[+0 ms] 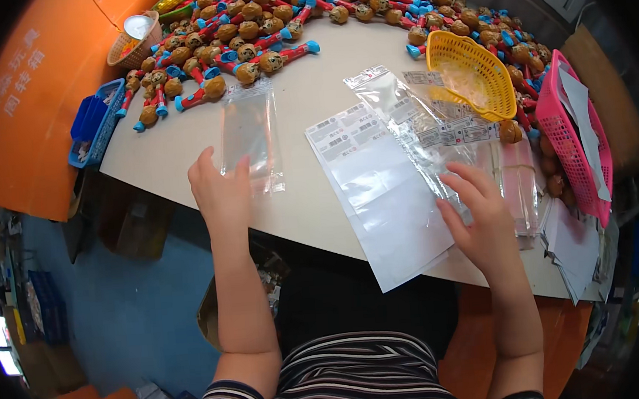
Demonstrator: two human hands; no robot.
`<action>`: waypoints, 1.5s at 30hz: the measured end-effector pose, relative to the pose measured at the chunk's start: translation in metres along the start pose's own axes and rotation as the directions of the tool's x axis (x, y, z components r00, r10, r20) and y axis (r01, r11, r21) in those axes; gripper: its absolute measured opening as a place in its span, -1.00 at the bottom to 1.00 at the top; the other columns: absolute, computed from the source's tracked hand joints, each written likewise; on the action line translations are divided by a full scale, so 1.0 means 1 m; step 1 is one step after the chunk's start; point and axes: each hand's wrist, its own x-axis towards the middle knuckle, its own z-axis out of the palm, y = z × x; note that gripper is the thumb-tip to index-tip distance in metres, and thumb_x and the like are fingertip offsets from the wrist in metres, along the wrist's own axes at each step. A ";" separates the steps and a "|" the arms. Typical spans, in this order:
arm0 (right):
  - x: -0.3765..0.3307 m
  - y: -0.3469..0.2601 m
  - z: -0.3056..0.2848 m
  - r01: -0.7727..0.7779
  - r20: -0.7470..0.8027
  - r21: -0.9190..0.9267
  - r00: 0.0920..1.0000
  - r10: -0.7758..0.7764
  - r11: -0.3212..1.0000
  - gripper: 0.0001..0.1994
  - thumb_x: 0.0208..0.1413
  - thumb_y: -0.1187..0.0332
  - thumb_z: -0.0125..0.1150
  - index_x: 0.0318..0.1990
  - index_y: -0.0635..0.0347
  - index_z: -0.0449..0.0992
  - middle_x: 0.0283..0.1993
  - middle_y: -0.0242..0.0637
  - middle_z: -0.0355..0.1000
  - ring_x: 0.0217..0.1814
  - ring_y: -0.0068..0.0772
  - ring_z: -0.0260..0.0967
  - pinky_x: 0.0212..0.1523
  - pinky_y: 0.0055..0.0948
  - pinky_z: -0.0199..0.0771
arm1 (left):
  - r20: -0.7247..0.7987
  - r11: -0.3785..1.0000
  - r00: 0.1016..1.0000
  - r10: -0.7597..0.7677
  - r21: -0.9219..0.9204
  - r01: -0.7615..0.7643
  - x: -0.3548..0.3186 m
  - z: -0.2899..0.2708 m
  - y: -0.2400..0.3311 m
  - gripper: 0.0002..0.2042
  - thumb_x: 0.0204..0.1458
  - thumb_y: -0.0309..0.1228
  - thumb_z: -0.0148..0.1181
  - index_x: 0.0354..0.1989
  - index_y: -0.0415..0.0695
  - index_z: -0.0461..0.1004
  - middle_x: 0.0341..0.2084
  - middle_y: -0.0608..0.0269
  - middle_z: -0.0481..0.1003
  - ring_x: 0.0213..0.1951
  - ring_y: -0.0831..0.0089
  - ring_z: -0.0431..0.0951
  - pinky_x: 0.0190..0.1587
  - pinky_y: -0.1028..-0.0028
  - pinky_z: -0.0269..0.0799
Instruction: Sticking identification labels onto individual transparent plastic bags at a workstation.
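Head view: left hand (219, 188) lies flat, fingers loosely spread, on the near end of a small clear plastic bag (250, 134) on the pale bench (312, 200). Right hand (480, 221), open with fingers spread, presses a stack of clear label-topped bags (433, 128); its palm is hidden, so any grip is unclear.

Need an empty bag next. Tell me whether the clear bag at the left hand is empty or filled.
Empty: the clear bag lies flat, bare table showing through it.

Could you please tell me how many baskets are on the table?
4: a yellow basket tipped at the right, a pink basket at the right edge, a blue basket at the left edge, a tan basket far left. Others may be hidden.
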 end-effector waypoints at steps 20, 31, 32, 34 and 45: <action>0.025 0.004 0.052 0.145 0.077 0.078 0.986 -0.151 0.986 -0.50 0.06 0.35 0.34 0.18 0.24 0.40 0.33 -0.06 0.28 0.42 0.05 0.13 0.33 -0.19 0.26 | 0.543 0.788 0.638 0.546 -0.592 -0.171 -0.117 0.012 0.026 -0.61 0.03 -0.45 0.33 0.05 -0.23 0.44 -0.07 0.08 0.55 -0.07 0.28 0.59 0.09 0.33 0.45; 0.009 0.002 0.109 0.112 0.204 0.074 0.971 -0.125 0.991 -0.49 0.13 0.27 0.27 0.23 0.20 0.38 0.34 -0.07 0.27 0.46 0.08 0.07 0.44 0.05 -0.06 | 0.397 0.725 0.912 0.103 -0.658 0.204 -0.087 0.028 0.021 -0.29 0.05 -0.64 0.23 0.35 -0.27 -0.03 0.03 -0.06 0.29 0.01 0.28 0.50 0.02 0.41 0.51; 0.007 0.000 0.106 0.082 0.172 0.130 0.980 -0.104 0.988 -0.52 0.14 0.29 0.27 0.21 0.19 0.40 0.32 -0.08 0.29 0.45 0.08 0.09 0.44 0.04 -0.05 | 0.400 0.724 0.911 0.100 -0.657 0.209 -0.089 0.029 0.023 -0.29 0.05 -0.64 0.23 0.35 -0.27 -0.03 0.03 -0.06 0.29 0.01 0.28 0.50 0.02 0.41 0.51; 0.008 -0.004 0.099 0.101 0.151 0.133 0.981 -0.121 0.986 -0.51 0.13 0.29 0.27 0.21 0.18 0.40 0.32 -0.08 0.29 0.44 0.09 0.10 0.44 0.03 -0.05 | 0.361 0.718 0.926 0.108 -0.673 0.178 -0.090 0.029 0.028 -0.28 0.03 -0.66 0.24 0.35 -0.28 -0.03 0.01 -0.02 0.28 -0.05 0.35 0.53 -0.02 0.46 0.52; 0.019 0.006 0.106 0.176 0.104 0.099 0.977 -0.186 0.979 -0.58 0.16 0.26 0.24 0.17 0.11 0.44 0.23 -0.18 0.40 0.35 0.05 0.24 0.36 0.06 0.11 | 0.534 0.484 0.845 -0.024 -0.734 0.477 -0.078 0.031 0.025 -0.35 0.02 -0.69 0.22 0.29 -0.25 0.08 -0.23 0.20 0.39 -0.28 0.58 0.55 -0.30 0.65 0.43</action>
